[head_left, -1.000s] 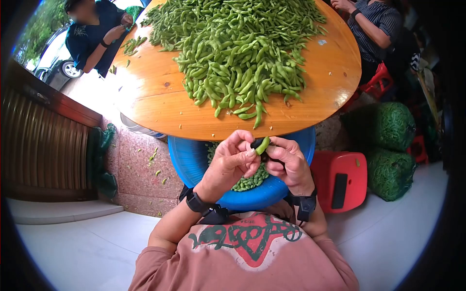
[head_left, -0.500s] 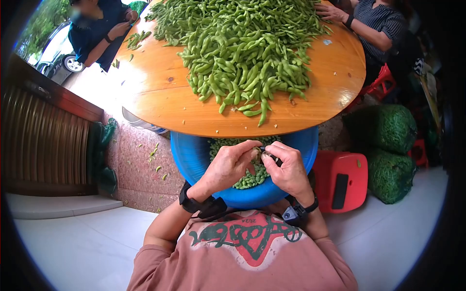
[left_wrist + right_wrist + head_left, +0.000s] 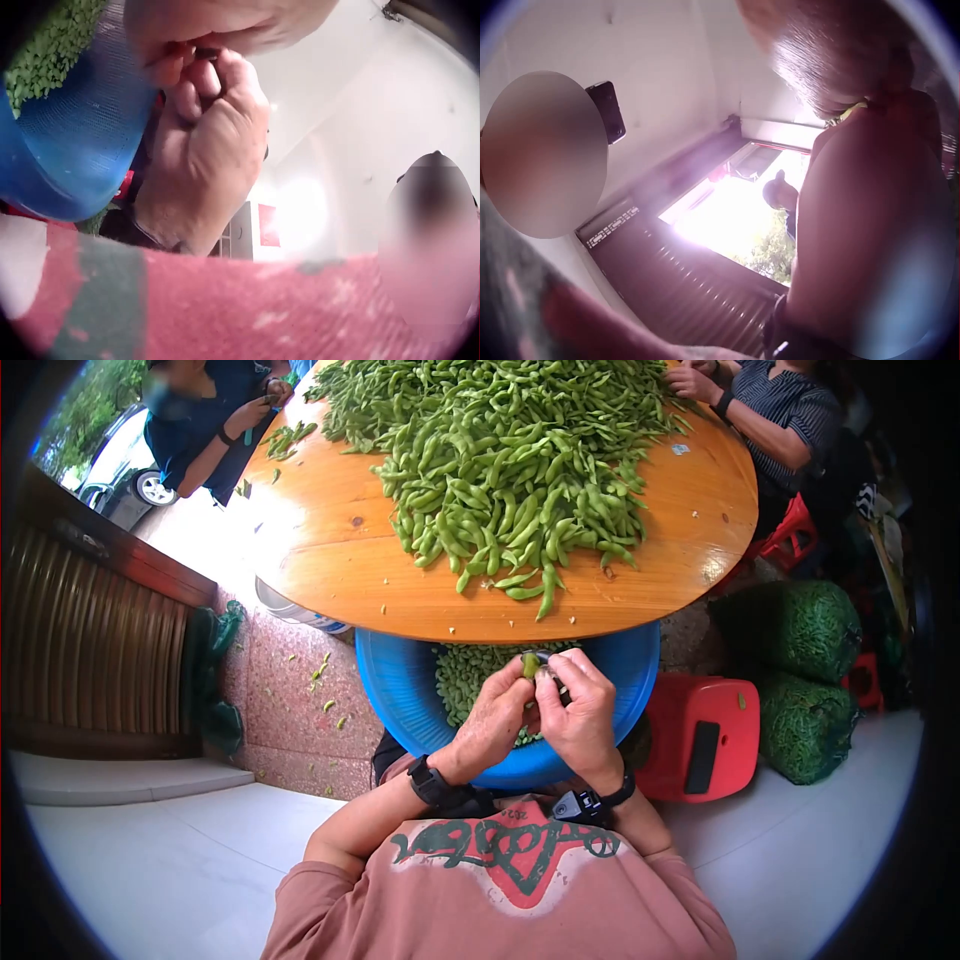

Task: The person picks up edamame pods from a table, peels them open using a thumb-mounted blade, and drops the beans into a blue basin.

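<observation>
In the head view my left hand [image 3: 495,722] pinches a green soybean pod [image 3: 530,664] between thumb and fingers. Close beside it, my right hand [image 3: 580,712] has its fingers curled round a small dark tool [image 3: 566,696], whose far end shows at the pod; its exact kind I cannot tell. Both hands meet over a blue basin [image 3: 390,690] with shelled green beans [image 3: 465,678] in it. The left wrist view shows the fingertips together, the pod mostly hidden. A sliver of the pod [image 3: 847,114] appears between the hands in the right wrist view.
A wooden table [image 3: 330,570] bears a large heap of soybean pods [image 3: 510,490], its front edge just beyond the basin. Red plastic stool [image 3: 735,730] and full green mesh sacks [image 3: 805,725] stand at right. Two people [image 3: 205,430] sit across the table.
A pod held up between both hands a second ago gave way to lowered hands over the basin, its pod out of sight; now a green pod shows in the left fingers again.
</observation>
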The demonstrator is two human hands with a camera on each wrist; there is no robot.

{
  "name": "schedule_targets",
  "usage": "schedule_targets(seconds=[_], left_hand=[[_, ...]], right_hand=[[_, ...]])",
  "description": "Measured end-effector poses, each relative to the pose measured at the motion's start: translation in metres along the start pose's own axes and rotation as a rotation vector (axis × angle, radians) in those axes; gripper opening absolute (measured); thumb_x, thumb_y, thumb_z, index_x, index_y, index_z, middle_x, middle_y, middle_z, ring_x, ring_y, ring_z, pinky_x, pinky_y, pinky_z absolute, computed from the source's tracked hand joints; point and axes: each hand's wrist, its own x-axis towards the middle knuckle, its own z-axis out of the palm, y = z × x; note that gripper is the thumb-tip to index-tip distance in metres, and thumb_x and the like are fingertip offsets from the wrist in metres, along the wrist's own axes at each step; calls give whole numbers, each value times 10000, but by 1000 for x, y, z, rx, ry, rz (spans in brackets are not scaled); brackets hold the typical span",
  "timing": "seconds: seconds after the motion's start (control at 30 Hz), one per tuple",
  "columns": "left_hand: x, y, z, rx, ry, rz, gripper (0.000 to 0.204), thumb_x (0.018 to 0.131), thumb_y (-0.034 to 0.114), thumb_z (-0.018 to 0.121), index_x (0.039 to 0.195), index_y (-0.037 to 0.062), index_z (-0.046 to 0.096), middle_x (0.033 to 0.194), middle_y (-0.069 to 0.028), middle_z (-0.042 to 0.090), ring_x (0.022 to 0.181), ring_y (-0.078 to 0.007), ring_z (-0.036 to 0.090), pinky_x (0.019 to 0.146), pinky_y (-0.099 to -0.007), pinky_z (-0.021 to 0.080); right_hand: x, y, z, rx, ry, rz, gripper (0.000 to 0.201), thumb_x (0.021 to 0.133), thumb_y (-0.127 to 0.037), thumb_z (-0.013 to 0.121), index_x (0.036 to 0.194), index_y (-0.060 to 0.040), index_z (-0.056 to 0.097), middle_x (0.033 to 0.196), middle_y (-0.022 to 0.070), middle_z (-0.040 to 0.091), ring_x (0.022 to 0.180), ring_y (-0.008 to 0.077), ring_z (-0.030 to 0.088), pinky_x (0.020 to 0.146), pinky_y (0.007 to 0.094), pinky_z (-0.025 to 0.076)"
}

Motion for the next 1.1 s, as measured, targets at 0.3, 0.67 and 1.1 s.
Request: schedule_targets(seconds=[0.3, 0.67, 1.1], left_hand=[[16, 61, 8, 1203, 103, 640, 130, 890, 90, 655, 997, 18, 653, 841, -142, 662, 727, -324, 672, 640, -375, 542], [31, 62, 6, 1067, 162, 565, 122, 856, 41, 696, 945, 22, 614, 785, -62, 616, 606, -184, 596, 562, -298, 489], [-7, 37, -10, 562, 5, 31, 106, 917, 35, 682, 1011, 7, 643, 637, 29, 557, 546, -25, 520, 471, -194, 363]], right_hand=[[-7, 14, -128, -550, -126, 195, 59, 854, -3, 577, 863, 47, 547, 781, 256, 586, 743, 461, 578, 626, 495, 440], [3, 8, -73, 273, -17, 554, 129, 942, -76, 591, 1003, 26, 639, 642, 15, 556, 545, 85, 520, 490, 249, 409], [1, 8, -42, 774, -289, 656, 174, 961, -72, 597, 1070, 59, 628, 725, -25, 516, 580, 30, 473, 487, 192, 377]])
